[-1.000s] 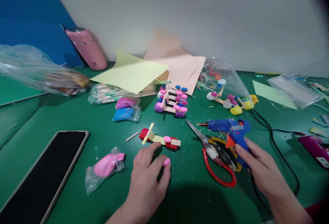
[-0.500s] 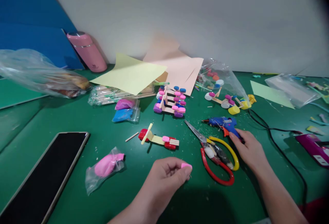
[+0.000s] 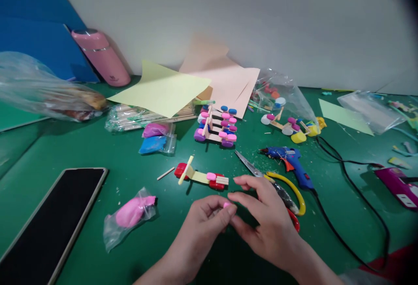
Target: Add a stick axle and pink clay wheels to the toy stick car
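My left hand point(image 3: 203, 227) is closed, pinching a small piece of pink clay point(image 3: 226, 205) between thumb and forefinger. Close against its fingertips, my right hand point(image 3: 272, 224) has its fingers bent but apart, with nothing plainly in them. Just beyond both hands lies a small stick-built toy vehicle point(image 3: 200, 177) with red wheels, a pale yellow crossbar and a pink pad. The scissors point(image 3: 251, 164) with red and yellow handles are partly hidden behind my right hand. A blue glue gun point(image 3: 290, 156) with an orange trigger rests on its side farther back.
Similar toy vehicles point(image 3: 217, 134) stand behind, others point(image 3: 287, 126) at right. A phone point(image 3: 55, 224) and bagged pink clay point(image 3: 130, 213) lie left. The glue gun's black cord point(image 3: 342, 252) loops across the right. Paper sheets point(image 3: 166, 86) and a pink bottle point(image 3: 102, 58) are at the back.
My right hand has let go of the glue gun, now lying on the table, and has come left beside my left hand. The left hand keeps its pinch on the pink clay.
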Available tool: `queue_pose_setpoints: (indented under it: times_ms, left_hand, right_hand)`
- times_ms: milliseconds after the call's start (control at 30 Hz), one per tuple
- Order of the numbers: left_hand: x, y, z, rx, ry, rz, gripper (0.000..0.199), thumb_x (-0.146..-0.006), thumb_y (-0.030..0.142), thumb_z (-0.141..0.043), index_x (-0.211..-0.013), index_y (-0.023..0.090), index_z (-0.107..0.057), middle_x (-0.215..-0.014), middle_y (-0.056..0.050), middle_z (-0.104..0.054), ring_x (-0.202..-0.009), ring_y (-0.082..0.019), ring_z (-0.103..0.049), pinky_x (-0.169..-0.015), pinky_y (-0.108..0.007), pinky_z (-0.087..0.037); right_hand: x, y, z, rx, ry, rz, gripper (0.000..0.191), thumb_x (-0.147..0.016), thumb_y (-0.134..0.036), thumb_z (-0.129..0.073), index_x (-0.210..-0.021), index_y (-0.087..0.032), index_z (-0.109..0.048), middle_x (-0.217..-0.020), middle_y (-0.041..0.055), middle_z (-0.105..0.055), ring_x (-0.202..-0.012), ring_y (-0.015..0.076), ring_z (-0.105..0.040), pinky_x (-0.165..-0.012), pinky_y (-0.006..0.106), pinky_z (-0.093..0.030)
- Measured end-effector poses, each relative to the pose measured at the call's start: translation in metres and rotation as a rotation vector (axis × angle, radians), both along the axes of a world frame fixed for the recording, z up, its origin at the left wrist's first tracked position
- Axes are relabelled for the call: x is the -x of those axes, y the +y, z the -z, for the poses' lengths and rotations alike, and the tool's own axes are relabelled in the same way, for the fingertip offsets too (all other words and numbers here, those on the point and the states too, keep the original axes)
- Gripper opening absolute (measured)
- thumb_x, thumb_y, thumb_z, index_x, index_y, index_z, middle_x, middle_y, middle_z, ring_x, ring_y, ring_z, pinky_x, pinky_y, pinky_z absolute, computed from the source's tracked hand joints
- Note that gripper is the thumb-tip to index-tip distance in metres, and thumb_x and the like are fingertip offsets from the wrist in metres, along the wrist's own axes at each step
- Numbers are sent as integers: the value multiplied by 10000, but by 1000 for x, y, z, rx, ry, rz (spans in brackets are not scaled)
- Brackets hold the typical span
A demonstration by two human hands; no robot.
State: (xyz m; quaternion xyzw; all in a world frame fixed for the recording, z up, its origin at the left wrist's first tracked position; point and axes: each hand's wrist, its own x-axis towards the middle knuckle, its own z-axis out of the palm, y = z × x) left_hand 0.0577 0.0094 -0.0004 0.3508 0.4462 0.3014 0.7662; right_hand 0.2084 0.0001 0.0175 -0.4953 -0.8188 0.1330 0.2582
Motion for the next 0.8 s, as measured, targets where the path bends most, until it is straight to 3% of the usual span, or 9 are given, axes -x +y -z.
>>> queue_pose_setpoints:
  times_ms: [300, 467, 567, 700, 800]
  left_hand:
    - [4, 2, -4, 77, -126, -61, 291, -799, 337, -512, -603, 128, -564, -536, 22, -459, -527, -83, -356, -517, -225, -282]
    - [3, 2, -6, 64, -44, -95, 284, -813, 341, -459, -706, 120, -601, -637, -23, -537, -543, -96, -392, -526, -236, -311]
    - [4, 1, -5, -124, 137, -29, 238, -801, 307, -468, -729, 125, -603, -654, -28, -543, -553, -107, -412, -519, -237, -314]
    - [6, -5, -3, -553, 320, 28, 196, -817, 251, -443, -727, 144, -580, -656, -24, -496, -605, -135, -450, -552, -249, -358]
    - [7, -10, 2, -758, 414, 54, 132, -809, 165, -433, -777, 152, -560, -744, -47, -510, -698, -155, -488, -632, -263, -402]
  right_hand:
    - [1, 2, 9, 31, 132, 16, 217, -746, -181, -592, -962, -204, -586, -1126, 69, -470, -974, 202, -478, -825, 348, -414]
    - [-6, 13, 10, 44, 222, 101, 183, -743, -164, -597, -922, -203, -613, -1084, 66, -488, -915, 172, -513, -791, 307, -440]
    - [-8, 25, 11, 44, 252, 157, 160, -747, -186, -599, -904, -198, -628, -1072, 70, -496, -906, 172, -528, -794, 307, -445]
    - [-2, 35, 14, 106, 258, 105, 169, -765, -212, -578, -924, -199, -633, -1087, 74, -495, -906, 176, -541, -805, 321, -454]
    - [3, 37, 16, 110, 251, 85, 179, -777, -219, -562, -939, -205, -635, -1091, 76, -501, -893, 178, -545, -802, 334, -462]
